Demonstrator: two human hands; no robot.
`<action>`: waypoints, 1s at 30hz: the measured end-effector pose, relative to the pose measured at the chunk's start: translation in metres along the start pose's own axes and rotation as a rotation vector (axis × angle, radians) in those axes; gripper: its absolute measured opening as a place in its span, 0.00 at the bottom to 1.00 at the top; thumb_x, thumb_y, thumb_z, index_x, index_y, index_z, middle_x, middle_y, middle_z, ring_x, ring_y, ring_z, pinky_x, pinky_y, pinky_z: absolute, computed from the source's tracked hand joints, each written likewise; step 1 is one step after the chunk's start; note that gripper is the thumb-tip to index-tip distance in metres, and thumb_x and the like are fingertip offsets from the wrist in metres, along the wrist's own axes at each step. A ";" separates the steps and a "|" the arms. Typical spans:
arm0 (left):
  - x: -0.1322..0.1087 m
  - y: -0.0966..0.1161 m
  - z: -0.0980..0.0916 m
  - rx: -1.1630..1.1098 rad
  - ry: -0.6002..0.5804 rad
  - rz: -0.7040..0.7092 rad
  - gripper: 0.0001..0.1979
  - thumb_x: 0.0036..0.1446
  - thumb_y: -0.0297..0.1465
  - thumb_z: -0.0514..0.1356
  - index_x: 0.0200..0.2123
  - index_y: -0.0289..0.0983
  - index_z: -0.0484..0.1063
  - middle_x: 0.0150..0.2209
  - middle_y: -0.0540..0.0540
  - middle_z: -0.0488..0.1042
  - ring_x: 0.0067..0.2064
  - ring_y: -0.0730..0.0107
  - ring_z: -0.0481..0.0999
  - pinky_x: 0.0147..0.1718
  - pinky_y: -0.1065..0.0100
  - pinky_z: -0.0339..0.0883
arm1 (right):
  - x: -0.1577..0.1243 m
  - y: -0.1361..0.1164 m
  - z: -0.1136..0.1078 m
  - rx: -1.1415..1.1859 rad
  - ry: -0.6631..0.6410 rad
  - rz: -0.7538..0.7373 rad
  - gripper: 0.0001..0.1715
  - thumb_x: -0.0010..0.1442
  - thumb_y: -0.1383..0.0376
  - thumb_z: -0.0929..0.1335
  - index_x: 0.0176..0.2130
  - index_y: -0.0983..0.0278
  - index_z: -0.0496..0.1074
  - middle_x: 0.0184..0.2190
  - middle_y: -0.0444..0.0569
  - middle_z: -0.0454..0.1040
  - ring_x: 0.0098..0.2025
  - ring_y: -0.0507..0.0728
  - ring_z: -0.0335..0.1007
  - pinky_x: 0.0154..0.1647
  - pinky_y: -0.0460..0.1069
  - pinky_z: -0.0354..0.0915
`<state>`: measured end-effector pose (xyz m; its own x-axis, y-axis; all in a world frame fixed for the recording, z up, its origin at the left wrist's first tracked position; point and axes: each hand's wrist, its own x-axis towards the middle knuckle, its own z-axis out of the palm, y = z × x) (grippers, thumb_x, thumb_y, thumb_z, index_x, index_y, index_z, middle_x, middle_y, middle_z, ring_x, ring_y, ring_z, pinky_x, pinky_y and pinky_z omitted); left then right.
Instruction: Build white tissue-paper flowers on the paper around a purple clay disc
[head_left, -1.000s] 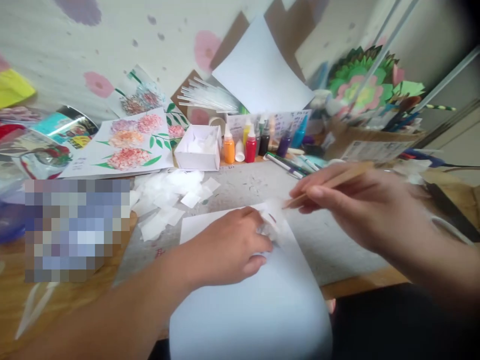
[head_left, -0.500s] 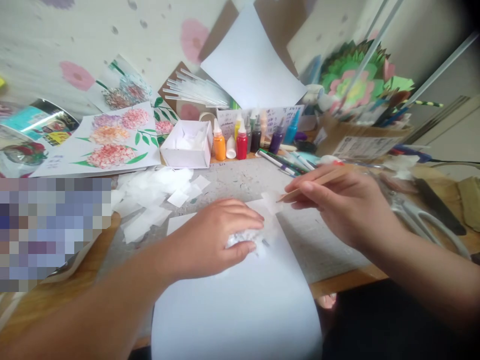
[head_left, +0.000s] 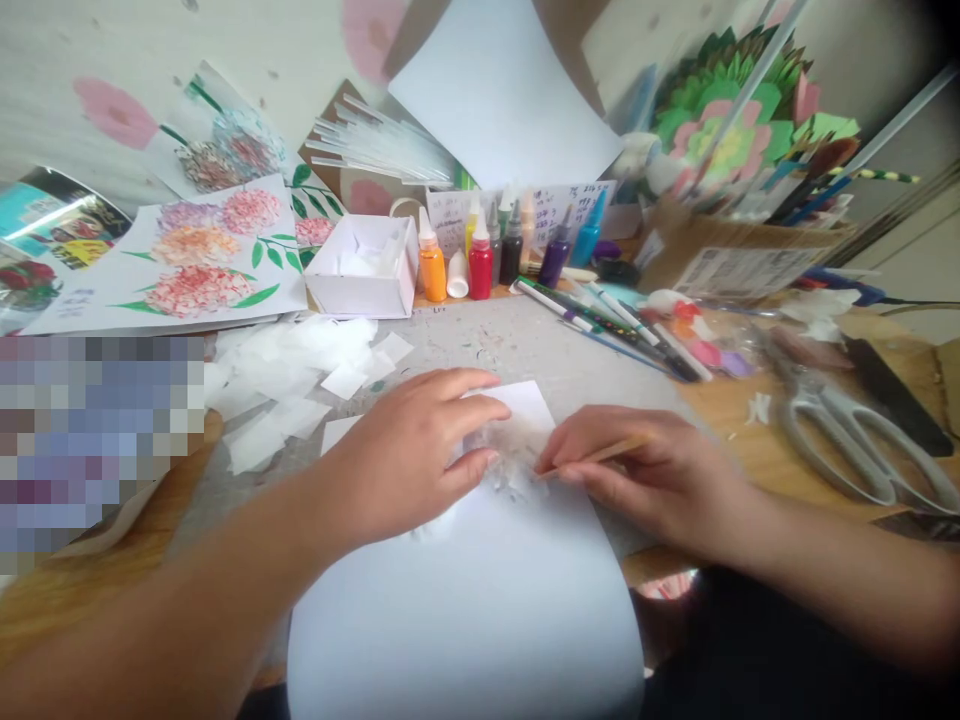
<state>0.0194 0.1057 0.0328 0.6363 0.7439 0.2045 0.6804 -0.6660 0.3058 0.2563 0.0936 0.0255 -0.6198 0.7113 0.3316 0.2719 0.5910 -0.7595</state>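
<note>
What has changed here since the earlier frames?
The right hand moved toward the wearer and nearer the left hand, bringing the brown stick to the white tufts on the white sheet. It kept hold of the stick; the left hand stayed over the sheet, and the bottles stayed put.

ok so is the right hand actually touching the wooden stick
Touching. The head view shows it: the wooden stick is pinched between the thumb and fingers of the right hand, with no gap visible there.

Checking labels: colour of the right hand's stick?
The stick is tan, clearest in the head view.
</note>
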 end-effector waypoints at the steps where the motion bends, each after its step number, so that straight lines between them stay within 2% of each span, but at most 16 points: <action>1: 0.000 0.000 0.001 0.007 -0.023 -0.007 0.16 0.60 0.33 0.56 0.51 0.39 0.72 0.58 0.43 0.68 0.57 0.57 0.68 0.56 0.54 0.63 | -0.001 0.000 0.002 -0.029 -0.005 -0.053 0.05 0.61 0.73 0.67 0.37 0.64 0.72 0.34 0.49 0.77 0.37 0.51 0.74 0.39 0.45 0.70; 4: 0.000 -0.001 0.003 0.017 -0.079 -0.018 0.18 0.61 0.34 0.56 0.54 0.39 0.69 0.56 0.45 0.71 0.57 0.58 0.69 0.54 0.56 0.65 | -0.004 0.001 0.006 -0.105 -0.014 -0.172 0.06 0.61 0.74 0.66 0.38 0.66 0.72 0.37 0.52 0.76 0.40 0.51 0.73 0.41 0.44 0.70; 8: 0.001 -0.001 0.002 0.041 -0.129 -0.011 0.17 0.60 0.36 0.55 0.51 0.40 0.70 0.52 0.46 0.74 0.53 0.56 0.73 0.47 0.56 0.70 | -0.006 0.004 0.007 -0.206 -0.019 -0.250 0.05 0.62 0.73 0.66 0.38 0.68 0.73 0.39 0.55 0.74 0.40 0.51 0.72 0.41 0.44 0.69; 12: 0.001 -0.001 0.003 0.067 -0.132 -0.002 0.15 0.61 0.36 0.55 0.50 0.40 0.71 0.52 0.45 0.75 0.51 0.54 0.74 0.44 0.56 0.71 | -0.006 0.008 0.005 -0.306 -0.047 -0.277 0.07 0.62 0.73 0.65 0.41 0.66 0.72 0.40 0.54 0.74 0.39 0.52 0.72 0.38 0.45 0.70; 16: 0.000 -0.002 0.004 0.062 -0.126 -0.006 0.15 0.61 0.35 0.55 0.50 0.42 0.71 0.51 0.47 0.75 0.50 0.56 0.75 0.44 0.57 0.71 | -0.004 0.006 0.001 -0.445 -0.121 -0.393 0.09 0.64 0.71 0.62 0.41 0.67 0.71 0.38 0.54 0.74 0.37 0.55 0.70 0.33 0.49 0.68; 18: -0.001 -0.003 0.005 0.051 -0.120 -0.007 0.15 0.60 0.35 0.54 0.50 0.43 0.71 0.51 0.48 0.76 0.50 0.58 0.75 0.44 0.58 0.70 | -0.003 0.004 0.002 -0.485 -0.148 -0.389 0.10 0.65 0.70 0.61 0.40 0.67 0.71 0.35 0.52 0.74 0.33 0.53 0.69 0.31 0.48 0.66; 22: 0.000 -0.004 0.004 0.034 -0.118 -0.008 0.14 0.60 0.34 0.55 0.49 0.44 0.72 0.50 0.50 0.76 0.49 0.59 0.76 0.44 0.59 0.70 | -0.005 0.002 0.006 -0.448 -0.146 -0.244 0.06 0.64 0.70 0.63 0.40 0.68 0.69 0.26 0.47 0.73 0.26 0.51 0.66 0.26 0.46 0.62; 26: 0.001 -0.005 0.005 0.040 -0.121 0.017 0.13 0.60 0.34 0.55 0.47 0.44 0.73 0.50 0.51 0.77 0.49 0.59 0.76 0.44 0.59 0.70 | -0.006 0.002 0.009 -0.489 -0.177 -0.366 0.08 0.64 0.71 0.62 0.39 0.69 0.70 0.31 0.52 0.76 0.29 0.54 0.70 0.28 0.48 0.65; 30: 0.001 -0.005 0.005 0.030 -0.130 0.042 0.12 0.61 0.33 0.54 0.46 0.45 0.74 0.49 0.53 0.77 0.49 0.60 0.77 0.45 0.59 0.70 | -0.005 0.003 0.010 -0.536 -0.189 -0.428 0.09 0.65 0.71 0.61 0.39 0.68 0.70 0.32 0.51 0.77 0.30 0.54 0.71 0.29 0.48 0.67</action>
<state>0.0185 0.1097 0.0271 0.7049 0.7031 0.0935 0.6615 -0.6992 0.2713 0.2530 0.0882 0.0165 -0.8568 0.3256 0.3999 0.2709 0.9440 -0.1881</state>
